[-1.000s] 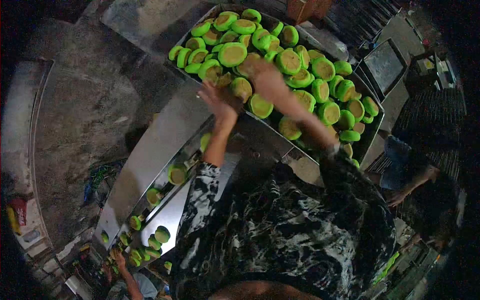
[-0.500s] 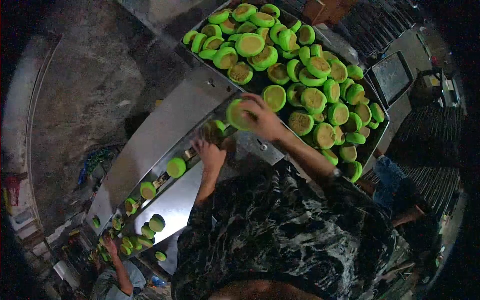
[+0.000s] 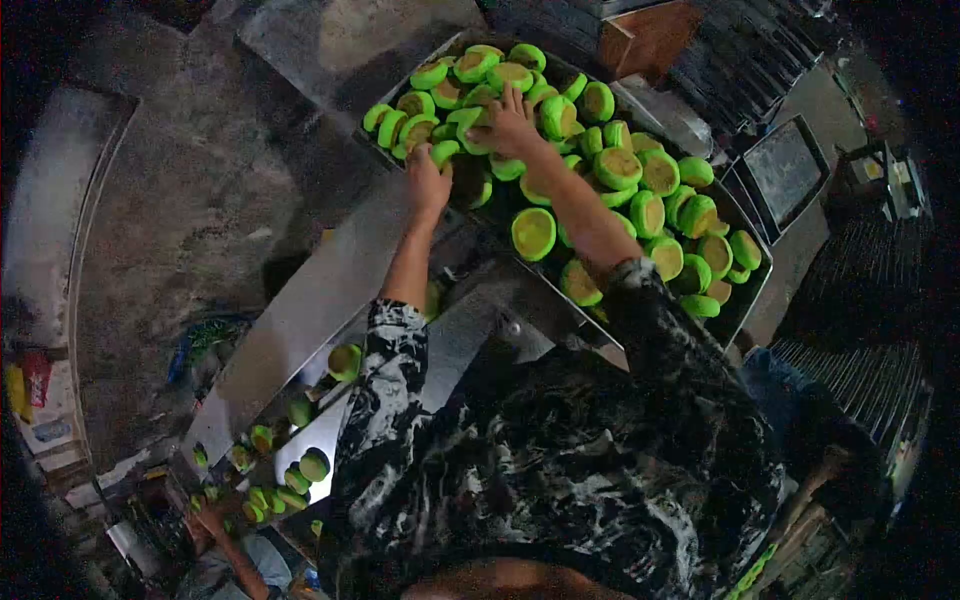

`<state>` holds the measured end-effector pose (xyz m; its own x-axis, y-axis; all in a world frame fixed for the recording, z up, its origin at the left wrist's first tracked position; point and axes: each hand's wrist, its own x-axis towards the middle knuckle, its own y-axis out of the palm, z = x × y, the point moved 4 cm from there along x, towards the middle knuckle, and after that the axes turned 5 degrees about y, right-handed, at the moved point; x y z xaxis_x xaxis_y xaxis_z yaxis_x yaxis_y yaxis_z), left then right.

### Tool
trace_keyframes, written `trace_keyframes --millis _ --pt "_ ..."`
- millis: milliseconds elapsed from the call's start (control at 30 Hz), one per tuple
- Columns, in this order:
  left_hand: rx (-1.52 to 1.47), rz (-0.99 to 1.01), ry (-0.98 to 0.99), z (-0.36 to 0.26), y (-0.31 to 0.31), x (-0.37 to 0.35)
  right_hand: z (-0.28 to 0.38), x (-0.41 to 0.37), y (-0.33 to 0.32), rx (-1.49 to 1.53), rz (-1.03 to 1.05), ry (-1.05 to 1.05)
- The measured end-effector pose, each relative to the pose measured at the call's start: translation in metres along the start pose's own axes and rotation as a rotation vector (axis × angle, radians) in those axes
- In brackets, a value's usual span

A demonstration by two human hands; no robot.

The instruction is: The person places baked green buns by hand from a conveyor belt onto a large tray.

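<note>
Round green pieces with flat tan-brown faces, shaped like thick buns, are heaped in a large dark tray [image 3: 745, 312]. My left hand [image 3: 430, 185] reaches the tray's near-left edge, its fingers curled on a green piece [image 3: 444, 152]. Further in, my right hand [image 3: 512, 130] lies over the heap with fingers stretched out, beside another green piece [image 3: 470, 130]. The undersides of both hands are hidden. Below my left forearm runs a narrow conveyor channel, with a green piece [image 3: 344, 362] on it.
A sloping metal panel [image 3: 270, 335] flanks the channel. At the lower left, another person's hand [image 3: 208, 518] is near several green pieces [image 3: 290, 485] on a shiny surface. An empty-looking dark tray [image 3: 785, 165] stands at the right, beyond the heap. Another person's sleeve [image 3: 775, 385] shows at right.
Both hands have moved up from the channel onto the heap in the tray. The green piece formerly in my right hand above the channel is no longer there. The view has shifted slightly.
</note>
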<state>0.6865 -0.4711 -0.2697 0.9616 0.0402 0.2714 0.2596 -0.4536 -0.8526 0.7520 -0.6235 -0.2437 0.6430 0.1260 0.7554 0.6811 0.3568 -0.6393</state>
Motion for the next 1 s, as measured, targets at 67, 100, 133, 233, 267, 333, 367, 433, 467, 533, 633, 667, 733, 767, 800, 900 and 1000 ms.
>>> trace_keyframes --millis 67,100,133,233,267,333,367,433,467,533,633,667,733,767,800,900,1000 --pt "-0.223 0.1 -0.182 0.0 0.008 -0.013 -0.014 -0.003 0.011 0.669 0.716 0.139" --pt "-0.231 0.106 -0.194 0.003 0.012 -0.032 -0.02 -0.014 0.001 0.73 0.732 0.22" --pt "-0.409 -0.054 -0.053 0.003 0.011 -0.06 -0.021 -0.03 -0.019 0.788 0.745 0.3" --pt "-0.571 -0.391 0.076 0.01 -0.021 -0.131 -0.008 -0.088 -0.096 1.106 0.842 0.265" --pt "-0.396 -0.326 0.014 0.019 -0.021 -0.15 0.008 -0.108 -0.113 1.03 1.274 0.296" --pt "-0.234 -0.252 -0.044 0.033 -0.02 -0.195 0.039 -0.172 -0.1 0.835 1.666 -0.172" --pt "-0.051 -0.042 0.057 0.03 -0.018 -0.213 0.055 -0.169 -0.105 0.822 1.661 -0.164" --pt "0.129 0.163 0.168 0.047 -0.008 -0.24 0.089 -0.15 -0.113 0.758 1.488 0.021" --pt "0.061 0.257 0.035 0.073 0.003 -0.252 0.102 -0.15 -0.104 0.751 1.482 0.029" --pt "0.261 0.47 -0.102 0.074 -0.02 -0.252 0.11 -0.147 -0.084 0.395 0.833 -0.166" --pt "0.12 0.079 -0.12 0.07 -0.055 -0.235 0.097 -0.206 -0.036 0.28 0.784 -0.433" --pt "0.095 0.069 -0.135 0.062 -0.064 -0.217 0.098 -0.193 -0.061 0.469 0.893 -0.23" --pt "-0.065 -0.035 -0.038 0.047 -0.061 -0.167 0.086 -0.165 -0.061 0.524 1.012 -0.233" --pt "-0.225 -0.128 0.049 0.035 -0.055 -0.142 0.078 -0.152 -0.062 0.582 1.147 -0.232" --pt "-0.227 -0.101 0.135 0.019 -0.041 -0.112 0.07 -0.106 -0.082 0.523 0.845 -0.271" --pt "0.183 0.16 0.337 -0.022 0.029 -0.04 0.015 -0.054 -0.036 0.116 0.675 -0.295" --pt "0.48 0.325 0.215 -0.043 0.041 -0.017 -0.029 -0.035 0.001 0.239 0.916 -0.206"
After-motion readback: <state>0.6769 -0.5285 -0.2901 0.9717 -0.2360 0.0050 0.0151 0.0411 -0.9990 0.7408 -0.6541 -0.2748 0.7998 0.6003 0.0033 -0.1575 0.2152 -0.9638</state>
